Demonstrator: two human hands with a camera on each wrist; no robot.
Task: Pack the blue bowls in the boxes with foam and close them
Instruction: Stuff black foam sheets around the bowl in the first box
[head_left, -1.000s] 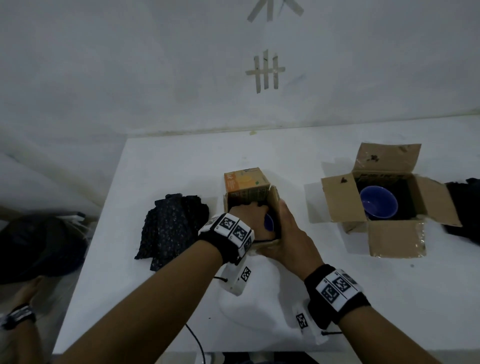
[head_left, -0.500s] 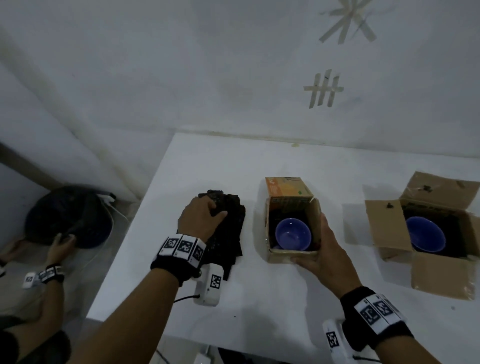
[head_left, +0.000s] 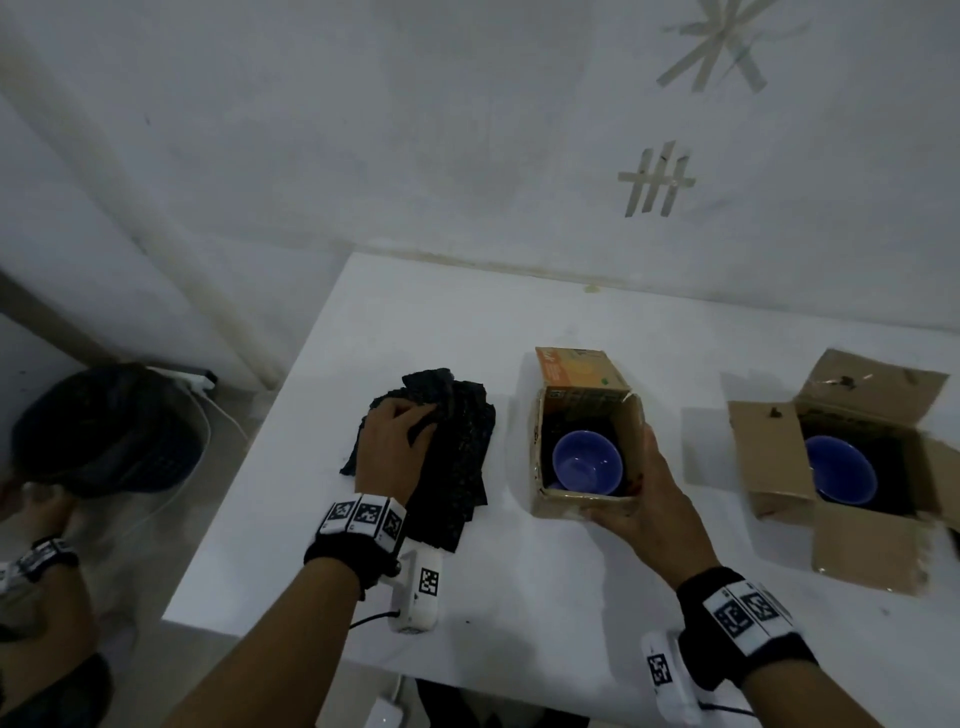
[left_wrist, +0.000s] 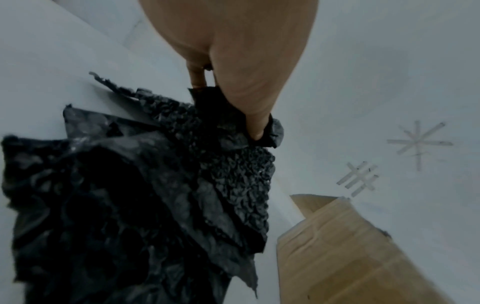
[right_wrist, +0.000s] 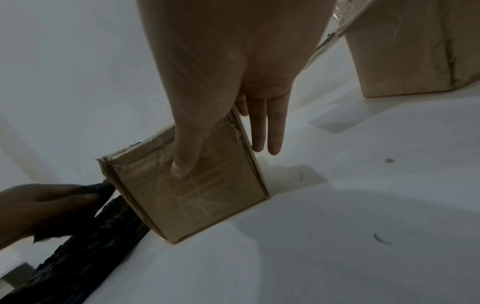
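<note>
Two bowls are already boxed, so roughly halfway by my guess. The small box sits mid-bench w/ a blue bowl down inside it, top flaps not folded over, orange-printed flap standing up at the far side. The bigger box is toward the bench's right edge, well apart from the small one, all four flaps splayed out, second blue bowl inside on dark lining. Whether the small box has foam under its bowl I can't tell; it's just dark around it. Left hand is on the black foam pile, which lies just left of the small box near the bench's left edge; its grip is clenched on a foam sheet, thumb and fingers pinching a crumpled corner in the wrist view. Right hand steadies the small box at its near-right corner: thumb along the front face, fingers straight against the right wall, more a brace than a clamp. Left to do, I'd say: foam on top of the bowl in the small box, fold its flaps shut, then same for the big box. Neither box is closed yet.
</note>
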